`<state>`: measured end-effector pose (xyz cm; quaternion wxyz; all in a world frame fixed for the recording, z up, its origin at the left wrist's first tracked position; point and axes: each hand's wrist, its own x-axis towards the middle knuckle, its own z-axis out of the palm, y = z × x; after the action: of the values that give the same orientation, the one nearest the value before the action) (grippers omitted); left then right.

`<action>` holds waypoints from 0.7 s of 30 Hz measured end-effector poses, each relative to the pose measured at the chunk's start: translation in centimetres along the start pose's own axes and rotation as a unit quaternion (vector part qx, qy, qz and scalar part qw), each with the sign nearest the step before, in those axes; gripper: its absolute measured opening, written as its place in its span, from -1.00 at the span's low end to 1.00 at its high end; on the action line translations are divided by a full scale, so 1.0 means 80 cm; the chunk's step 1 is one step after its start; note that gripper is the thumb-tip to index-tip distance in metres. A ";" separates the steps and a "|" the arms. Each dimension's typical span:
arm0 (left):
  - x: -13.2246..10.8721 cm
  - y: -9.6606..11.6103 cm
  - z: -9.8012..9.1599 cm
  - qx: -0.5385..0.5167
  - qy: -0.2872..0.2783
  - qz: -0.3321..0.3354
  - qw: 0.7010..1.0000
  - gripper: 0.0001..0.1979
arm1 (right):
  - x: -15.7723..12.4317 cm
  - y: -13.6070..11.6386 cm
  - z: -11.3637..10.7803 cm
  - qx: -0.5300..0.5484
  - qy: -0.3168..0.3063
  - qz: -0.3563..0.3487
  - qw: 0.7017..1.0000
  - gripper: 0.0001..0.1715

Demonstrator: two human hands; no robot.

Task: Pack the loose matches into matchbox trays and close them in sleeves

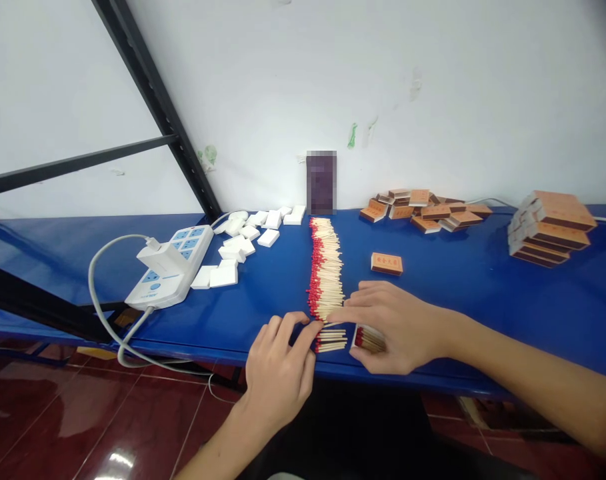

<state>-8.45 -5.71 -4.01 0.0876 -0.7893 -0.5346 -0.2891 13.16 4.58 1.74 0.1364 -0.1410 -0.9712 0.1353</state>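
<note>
- The row [327, 267] of matches is running away from the person across the blue table [273, 293]; its red heads are pointing left and the sticks are overlapping densely.
- A small group [331, 341] of matches is lying just off the row's near end, spread more thinly, heads also facing left.
- The tray [353, 336] is sitting just right of the row's near end, partly filled with matches, red heads showing at its left end.
- The left hand [283, 363] is resting at the row's near end, fingertips touching matches; whether they are pinching any, cannot tell.
- The right hand [397, 330] is gripping the tray between thumb and curled fingers; its index finger is stretching left to the row's near end, tip beside the left fingertips.
- One box [387, 263] is lying alone to the right of the row.
- A pile [427, 212] of boxes is lying loosely right of the row's far end.
- A stack [553, 228] of boxes is standing far right of the row.
- White blocks [223, 277] are lying scattered left of the row.
- A power strip [197, 250] is lying farther left of the row, with a white plug [163, 260] sitting in it.
- A dark panel [321, 183], pixelated, is standing at the row's far end.
</note>
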 end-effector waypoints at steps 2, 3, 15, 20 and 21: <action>0.001 0.000 -0.002 -0.006 -0.010 -0.001 1.000 -0.63 | 0.000 0.001 -0.004 0.004 -0.020 0.018 1.000 -0.59; 0.001 0.000 -0.003 -0.010 -0.014 -0.002 1.000 -0.63 | -0.001 0.002 -0.006 0.004 -0.031 0.029 0.999 -0.58; 0.005 0.003 -0.015 -0.083 -0.030 -0.031 0.996 -0.72 | -0.002 0.011 -0.019 0.059 -0.046 0.040 0.996 -0.68; 0.005 0.006 -0.015 -0.087 -0.011 -0.048 0.995 -0.80 | -0.002 0.003 -0.006 0.013 0.033 -0.015 0.999 -0.73; 0.005 0.007 -0.015 -0.084 -0.006 -0.050 0.995 -0.80 | -0.002 0.001 -0.002 -0.002 0.045 -0.025 0.999 -0.75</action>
<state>-8.27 -6.12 -2.74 0.0026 -0.7679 -0.5477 -0.3323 13.40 4.68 1.85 0.1826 -0.1231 -0.9675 0.1239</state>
